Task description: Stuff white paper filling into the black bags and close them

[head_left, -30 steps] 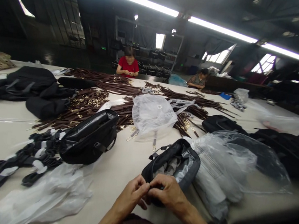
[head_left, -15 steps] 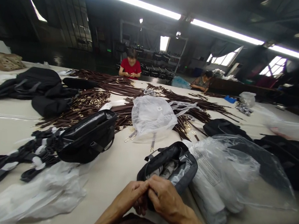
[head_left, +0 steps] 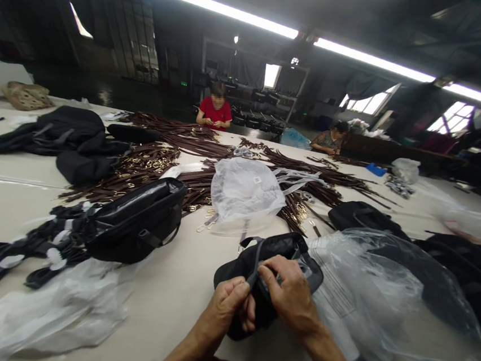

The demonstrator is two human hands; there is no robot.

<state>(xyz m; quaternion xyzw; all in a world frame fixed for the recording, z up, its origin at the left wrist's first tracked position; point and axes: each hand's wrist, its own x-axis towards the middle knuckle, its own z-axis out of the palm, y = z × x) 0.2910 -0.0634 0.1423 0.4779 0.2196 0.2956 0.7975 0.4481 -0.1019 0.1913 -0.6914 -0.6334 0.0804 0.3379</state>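
Right in front of me a small black bag rests on the pale table, its top facing up. My left hand pinches the bag's edge near its left side, fingers curled. Just right of it, my right hand grips the same edge further along, thumb and fingers pressed together. A dark flap or edge strip runs up between the two hands. Part of the grey lining shows beside my right hand; the rest of the inside is hidden.
Another black bag and black straps lie left. Clear plastic bags are at the right, and a white plastic bag lies before brown straps. Two people sit across the table.
My hands have moved apart a little, the right one up and to the right. The bag's opening, wide before, is now partly covered by its dark edge.
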